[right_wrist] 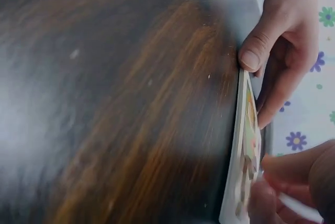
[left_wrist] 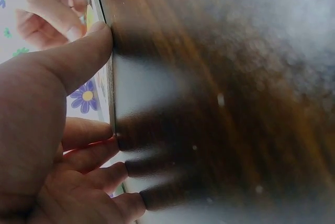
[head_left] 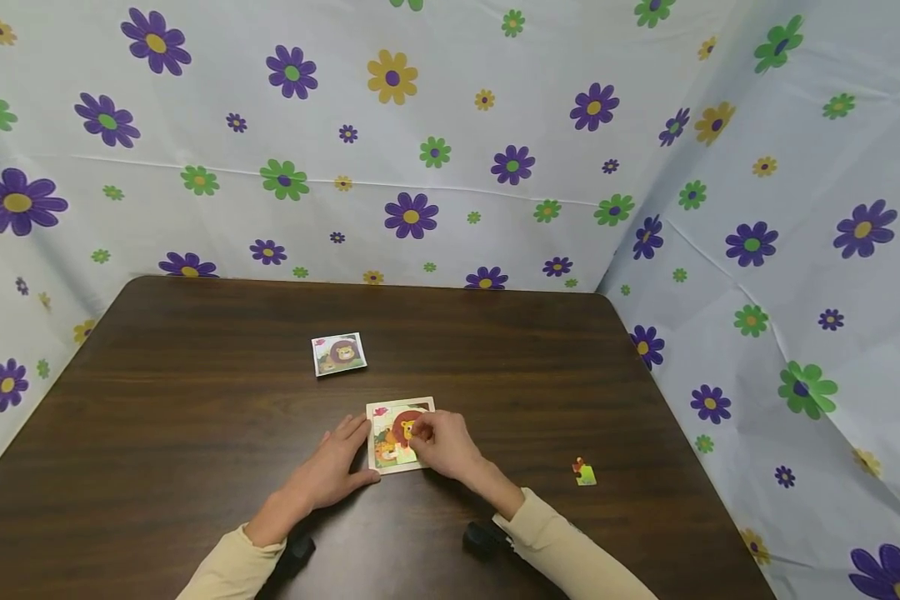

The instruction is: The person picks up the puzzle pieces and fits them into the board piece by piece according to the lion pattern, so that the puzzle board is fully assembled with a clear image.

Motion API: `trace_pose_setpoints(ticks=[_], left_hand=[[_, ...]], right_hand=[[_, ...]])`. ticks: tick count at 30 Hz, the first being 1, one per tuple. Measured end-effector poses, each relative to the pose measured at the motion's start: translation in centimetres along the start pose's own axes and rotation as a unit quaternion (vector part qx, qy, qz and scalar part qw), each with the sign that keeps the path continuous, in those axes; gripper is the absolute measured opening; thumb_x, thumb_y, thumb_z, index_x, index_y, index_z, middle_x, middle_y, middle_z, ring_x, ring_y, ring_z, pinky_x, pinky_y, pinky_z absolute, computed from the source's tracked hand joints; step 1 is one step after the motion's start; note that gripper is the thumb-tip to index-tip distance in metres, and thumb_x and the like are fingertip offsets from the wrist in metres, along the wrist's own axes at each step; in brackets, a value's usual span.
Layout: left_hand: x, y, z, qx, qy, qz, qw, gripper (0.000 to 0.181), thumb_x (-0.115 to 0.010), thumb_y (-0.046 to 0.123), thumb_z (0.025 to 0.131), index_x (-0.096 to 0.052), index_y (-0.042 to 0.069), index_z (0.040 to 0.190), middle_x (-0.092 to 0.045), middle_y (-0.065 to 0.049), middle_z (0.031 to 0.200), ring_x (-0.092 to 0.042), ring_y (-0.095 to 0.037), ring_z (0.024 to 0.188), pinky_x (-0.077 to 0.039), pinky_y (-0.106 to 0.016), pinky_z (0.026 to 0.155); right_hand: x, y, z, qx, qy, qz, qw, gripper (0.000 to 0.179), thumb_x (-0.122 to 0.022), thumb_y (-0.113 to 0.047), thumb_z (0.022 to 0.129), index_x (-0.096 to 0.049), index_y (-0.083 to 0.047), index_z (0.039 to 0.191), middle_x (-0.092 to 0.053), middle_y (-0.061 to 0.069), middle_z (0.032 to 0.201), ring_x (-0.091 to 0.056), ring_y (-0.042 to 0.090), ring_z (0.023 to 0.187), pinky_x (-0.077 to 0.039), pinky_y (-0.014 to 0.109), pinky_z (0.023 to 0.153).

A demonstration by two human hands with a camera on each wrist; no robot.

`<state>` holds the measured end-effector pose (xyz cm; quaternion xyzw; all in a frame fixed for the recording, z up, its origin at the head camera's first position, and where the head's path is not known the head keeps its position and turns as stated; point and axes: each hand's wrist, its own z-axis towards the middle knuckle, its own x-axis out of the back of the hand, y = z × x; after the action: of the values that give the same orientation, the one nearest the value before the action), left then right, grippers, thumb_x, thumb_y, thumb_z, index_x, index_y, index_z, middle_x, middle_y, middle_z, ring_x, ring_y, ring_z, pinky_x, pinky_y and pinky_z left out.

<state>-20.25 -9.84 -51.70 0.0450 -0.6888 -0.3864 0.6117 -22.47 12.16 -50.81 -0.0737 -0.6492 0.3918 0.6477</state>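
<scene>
A square wooden jigsaw puzzle with a lion picture and a pale frame lies flat on the table. My left hand rests at its left side, fingers extended, thumb against the near edge; in the left wrist view the thumb touches the frame. My right hand is over the puzzle's right part, thumb and forefinger pinching a small puzzle piece low over the board. The fingers mostly hide this piece and the area beneath. One loose green and red-brown puzzle piece lies to the right.
A card with the same lion picture lies behind the puzzle, slightly left. The dark wooden table meets a flower-patterned cloth at the back and another side of it at the right.
</scene>
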Motion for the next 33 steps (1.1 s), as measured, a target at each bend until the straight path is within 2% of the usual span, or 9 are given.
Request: trace_pose_setpoints(ticks=[2,6,9,12,15,20,28,33], left_hand=[[0.0,0.0,0.0,-0.002,0.002,-0.001,1.0,0.074,-0.079,0.024,0.079,-0.045,-0.011,0.135,-0.041,-0.029,0.141,-0.032,-0.05,0.132,-0.029,-0.07,0.097],[0.1,0.0,0.1,-0.008,0.006,0.002,0.9999,0.074,-0.079,0.024,0.079,-0.046,-0.012,0.135,-0.042,-0.03,0.14,-0.033,-0.051,0.131,-0.03,-0.07,0.097],[0.1,0.0,0.1,-0.008,0.002,0.003,1.0,0.074,-0.079,0.024,0.08,-0.045,-0.011,0.135,-0.042,-0.03,0.14,-0.033,-0.051,0.132,-0.03,-0.07,0.096],[0.2,0.0,0.2,-0.007,0.001,0.002,1.0,0.074,-0.079,0.024,0.08,-0.045,-0.011,0.135,-0.042,-0.03,0.14,-0.033,-0.051,0.132,-0.03,-0.07,0.096],[0.1,0.0,0.1,-0.007,0.005,0.003,1.0,0.073,-0.079,0.024,0.08,-0.045,-0.011,0.135,-0.042,-0.029,0.14,-0.034,-0.051,0.131,-0.03,-0.07,0.096],[-0.1,-0.1,0.0,-0.006,0.004,0.005,1.0,0.073,-0.079,0.025,0.079,-0.046,-0.01,0.135,-0.042,-0.029,0.14,-0.033,-0.05,0.132,-0.03,-0.069,0.097],[-0.3,0.0,0.0,0.004,-0.004,0.002,1.0,0.075,-0.079,0.026,0.08,-0.045,-0.01,0.136,-0.042,-0.028,0.141,-0.032,-0.049,0.133,-0.029,-0.069,0.098],[-0.2,0.0,0.0,0.002,-0.001,0.001,1.0,0.075,-0.079,0.026,0.08,-0.046,-0.011,0.135,-0.042,-0.028,0.141,-0.032,-0.05,0.133,-0.029,-0.069,0.097]], right_hand=[[0.1,-0.1,0.0,0.048,-0.01,-0.037,0.9981,0.004,-0.075,-0.011,0.081,-0.074,-0.007,0.083,-0.066,-0.003,0.077,-0.056,0.006,0.068,-0.048,0.018,0.064],[0.5,0.0,0.0,0.127,-0.055,-0.103,0.985,0.01,-0.075,-0.019,0.083,-0.076,-0.012,0.091,-0.07,-0.003,0.09,-0.062,0.01,0.086,-0.049,0.025,0.084],[0.5,0.2,-0.1,0.143,-0.081,-0.131,0.9778,0.015,-0.075,-0.022,0.084,-0.077,-0.012,0.095,-0.069,-0.002,0.094,-0.062,0.01,0.09,-0.048,0.025,0.087],[0.3,0.4,-0.1,0.144,-0.083,-0.136,0.9766,0.017,-0.075,-0.024,0.085,-0.077,-0.012,0.096,-0.068,-0.002,0.094,-0.061,0.01,0.089,-0.048,0.023,0.085],[0.1,0.6,-0.1,0.153,-0.065,-0.112,0.9797,0.016,-0.076,-0.021,0.084,-0.076,-0.011,0.096,-0.069,-0.001,0.094,-0.061,0.01,0.088,-0.049,0.023,0.085],[-0.5,0.9,0.0,0.177,-0.022,-0.028,0.9836,0.012,-0.079,-0.013,0.08,-0.076,-0.009,0.091,-0.071,-0.001,0.087,-0.063,0.01,0.083,-0.049,0.022,0.082],[-1.2,2.0,-0.3,0.146,-0.015,0.036,0.9885,0.008,-0.079,-0.011,0.078,-0.078,-0.01,0.086,-0.073,-0.004,0.084,-0.063,0.02,0.102,-0.049,0.028,0.09],[-1.6,2.6,-0.5,0.139,0.011,0.056,0.9887,0.01,-0.081,-0.01,0.076,-0.079,-0.01,0.086,-0.074,0.0,0.09,-0.065,0.019,0.104,-0.05,0.028,0.089]])
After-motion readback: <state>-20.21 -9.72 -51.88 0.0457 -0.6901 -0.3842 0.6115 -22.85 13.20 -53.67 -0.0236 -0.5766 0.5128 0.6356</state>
